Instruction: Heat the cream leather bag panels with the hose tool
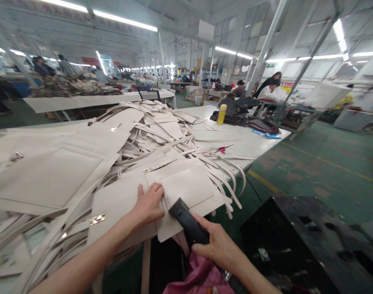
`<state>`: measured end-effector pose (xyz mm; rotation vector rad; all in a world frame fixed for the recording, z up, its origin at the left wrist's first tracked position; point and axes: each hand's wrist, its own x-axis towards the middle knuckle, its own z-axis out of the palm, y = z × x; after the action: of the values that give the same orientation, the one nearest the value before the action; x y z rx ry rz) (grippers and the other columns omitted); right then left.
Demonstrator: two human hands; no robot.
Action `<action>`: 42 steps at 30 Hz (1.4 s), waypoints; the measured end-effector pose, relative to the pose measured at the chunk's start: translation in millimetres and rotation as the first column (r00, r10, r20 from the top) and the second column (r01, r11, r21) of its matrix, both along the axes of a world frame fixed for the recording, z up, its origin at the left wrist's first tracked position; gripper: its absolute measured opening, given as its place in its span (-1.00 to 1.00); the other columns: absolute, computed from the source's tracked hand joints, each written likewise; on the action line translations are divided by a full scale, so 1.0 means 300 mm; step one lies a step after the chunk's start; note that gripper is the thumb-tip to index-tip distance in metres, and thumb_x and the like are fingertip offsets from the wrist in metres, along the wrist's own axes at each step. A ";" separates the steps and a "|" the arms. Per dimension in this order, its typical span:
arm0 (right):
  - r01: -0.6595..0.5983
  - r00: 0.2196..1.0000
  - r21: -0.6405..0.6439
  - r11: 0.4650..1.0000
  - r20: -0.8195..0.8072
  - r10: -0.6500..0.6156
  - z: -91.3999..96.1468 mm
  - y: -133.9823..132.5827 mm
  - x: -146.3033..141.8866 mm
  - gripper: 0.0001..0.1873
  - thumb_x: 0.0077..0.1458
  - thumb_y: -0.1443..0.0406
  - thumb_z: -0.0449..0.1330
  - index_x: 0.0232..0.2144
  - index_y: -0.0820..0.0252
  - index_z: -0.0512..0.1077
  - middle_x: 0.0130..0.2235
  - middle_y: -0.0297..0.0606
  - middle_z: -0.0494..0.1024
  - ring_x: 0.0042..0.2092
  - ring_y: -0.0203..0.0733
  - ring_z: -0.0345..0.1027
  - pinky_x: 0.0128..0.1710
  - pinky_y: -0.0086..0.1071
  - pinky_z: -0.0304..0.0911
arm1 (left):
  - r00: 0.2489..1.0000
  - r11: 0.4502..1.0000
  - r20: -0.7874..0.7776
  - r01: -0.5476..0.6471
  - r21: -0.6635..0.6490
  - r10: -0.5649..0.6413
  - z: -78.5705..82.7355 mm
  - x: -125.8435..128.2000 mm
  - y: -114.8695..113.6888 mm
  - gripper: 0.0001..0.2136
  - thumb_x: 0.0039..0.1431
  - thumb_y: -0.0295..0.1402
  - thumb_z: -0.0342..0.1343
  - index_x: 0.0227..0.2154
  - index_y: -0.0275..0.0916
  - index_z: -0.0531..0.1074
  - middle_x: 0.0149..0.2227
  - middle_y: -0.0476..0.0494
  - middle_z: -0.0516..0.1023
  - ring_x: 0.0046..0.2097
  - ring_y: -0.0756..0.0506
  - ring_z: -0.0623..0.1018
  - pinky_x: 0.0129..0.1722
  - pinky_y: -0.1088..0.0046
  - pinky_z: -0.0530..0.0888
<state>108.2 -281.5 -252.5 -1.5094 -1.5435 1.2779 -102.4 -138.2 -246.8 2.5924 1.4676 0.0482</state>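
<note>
A beige leather bag piece (186,183) with a stitched pocket lies at the table's near edge. My left hand (149,204) rests palm down on it beside its fold, thumb apart from the bent fingers. In my right hand (215,237) is a black hand-held tool (189,222) with a blunt, wide end. My fingers wrap round its body, and its tip is over the near edge of the bag piece. A metal clasp (97,219) shows on the beige leather left of my left wrist. The tool's lower part is hidden by my hand.
Beige bag pieces and straps (155,122) pile up across the white table (211,134). A yellow bottle (222,114) stands by dark leather pieces (238,107) at the back. A black box-like machine (296,245) is at the right. Other people work in the distance.
</note>
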 end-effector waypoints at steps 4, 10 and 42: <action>0.017 1.000 0.010 1.000 0.009 -0.017 -0.011 0.005 -0.004 -0.20 -0.26 0.38 0.18 0.14 0.09 0.17 -0.15 -0.32 0.48 -0.33 -0.25 0.32 -0.33 -0.46 0.24 | 1.000 0.996 -0.011 0.020 -0.088 -0.021 0.000 -0.012 0.019 -0.59 -0.42 -0.51 -0.04 -0.34 -0.18 0.26 0.05 -0.17 0.25 0.15 -0.25 0.16 0.06 -0.32 -0.16; 0.022 1.000 0.009 1.000 -0.002 -0.022 -0.022 0.002 0.009 -0.19 -0.27 0.37 0.17 0.13 0.10 0.18 -0.12 -0.32 0.47 -0.24 -0.21 0.32 -0.24 -0.43 0.23 | 0.999 0.996 -0.011 -0.031 -0.078 0.031 -0.009 0.002 0.009 -0.61 -0.38 -0.47 -0.01 -0.31 -0.18 0.25 0.10 -0.16 0.19 0.21 -0.28 0.03 0.08 -0.30 -0.30; -0.346 0.929 -0.118 0.931 -0.185 0.321 0.107 0.086 0.016 -0.52 -0.27 0.45 0.17 -0.18 0.12 0.42 -0.54 -0.51 0.24 -0.56 -0.50 0.03 -0.63 -0.67 -0.06 | 0.997 0.959 -0.020 0.062 -0.278 -0.070 0.063 -0.038 0.030 -0.24 -0.38 -0.59 -0.15 0.07 -0.15 0.19 0.21 -0.08 0.09 0.26 -0.21 -0.04 0.16 -0.17 -0.23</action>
<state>112.9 -255.8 -220.3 -1.2227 -1.6762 1.7000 -113.8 -129.2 -227.7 2.4204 1.2903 -0.1919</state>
